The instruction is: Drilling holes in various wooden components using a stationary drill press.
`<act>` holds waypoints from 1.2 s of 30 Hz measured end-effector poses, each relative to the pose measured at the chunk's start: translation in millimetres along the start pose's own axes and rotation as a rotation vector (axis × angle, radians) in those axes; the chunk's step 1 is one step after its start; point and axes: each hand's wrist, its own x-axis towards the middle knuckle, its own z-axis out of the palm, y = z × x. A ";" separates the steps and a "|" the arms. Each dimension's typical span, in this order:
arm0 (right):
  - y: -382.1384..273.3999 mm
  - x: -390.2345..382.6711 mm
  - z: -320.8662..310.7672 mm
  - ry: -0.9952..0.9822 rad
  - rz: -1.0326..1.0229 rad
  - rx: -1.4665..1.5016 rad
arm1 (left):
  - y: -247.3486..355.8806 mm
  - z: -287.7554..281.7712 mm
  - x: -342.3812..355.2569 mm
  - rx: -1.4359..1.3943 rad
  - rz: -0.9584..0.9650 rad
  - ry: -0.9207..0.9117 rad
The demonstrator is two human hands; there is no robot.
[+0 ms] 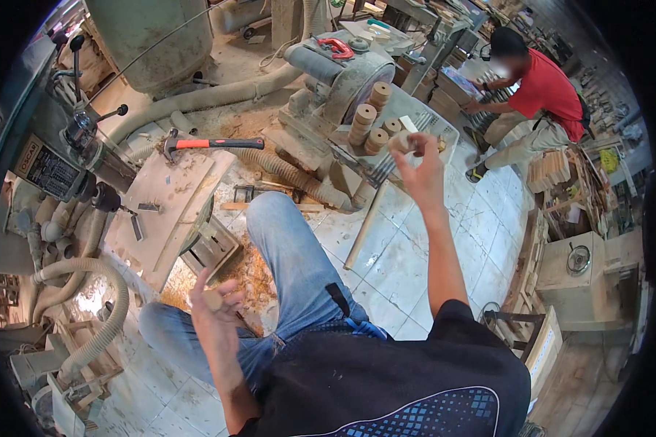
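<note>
My right hand [419, 164] is raised beside the stacks of round wooden pieces [361, 124] on the machine's bed, its fingers closed on a pale wooden disc [401, 143]. My left hand [213, 313] is low at left, above my bent legs, holding another small wooden piece [213, 298] in its fingers. Left of me, a drill press [98, 156] has a bit in its chuck over a wooden board table [175, 204]. A hammer [215, 143] with an orange and black handle lies on that board's far end.
A co-worker [532, 95] in a red shirt bends over boxes at upper right. Ribbed hoses [299, 175] cross the dusty floor. A long rod [364, 227] slants down from the machine. A red clamp [337, 49] rests on it. Timber pieces [554, 171] line the right side.
</note>
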 end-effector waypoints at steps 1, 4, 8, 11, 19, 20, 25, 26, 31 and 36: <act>5.9 10.5 -0.5 -0.018 -0.050 -0.017 | 1.5 -9.2 -0.9 -0.015 0.026 0.061; 15.2 29.8 7.6 -0.040 -0.140 -0.009 | 1.5 -26.3 -3.8 -0.082 0.058 0.108; 19.8 36.7 19.5 -0.058 -0.237 0.003 | -8.0 -28.1 -7.5 -0.127 0.048 0.158; 19.6 36.8 26.7 -0.066 -0.250 -0.008 | -13.1 -23.0 -8.6 -0.151 0.058 0.139; 18.2 38.5 32.0 -0.060 -0.282 -0.060 | -7.2 -11.1 -7.0 -0.095 0.019 0.094; 18.6 38.8 32.3 -0.075 -0.280 -0.072 | -7.0 -10.5 -6.5 -0.093 0.007 0.109; 19.0 38.3 34.6 -0.071 -0.318 -0.138 | -8.2 -10.5 -4.9 -0.094 0.018 0.077; 18.6 37.3 34.8 -0.047 -0.324 -0.155 | -8.6 -10.6 -5.1 -0.094 0.014 0.080; 17.3 34.5 33.1 -0.025 -0.339 -0.185 | -9.9 -10.0 -6.6 -0.097 0.017 0.070; 26.5 28.9 31.7 0.085 -0.303 -0.086 | -12.2 -11.3 -4.9 -0.072 0.024 0.073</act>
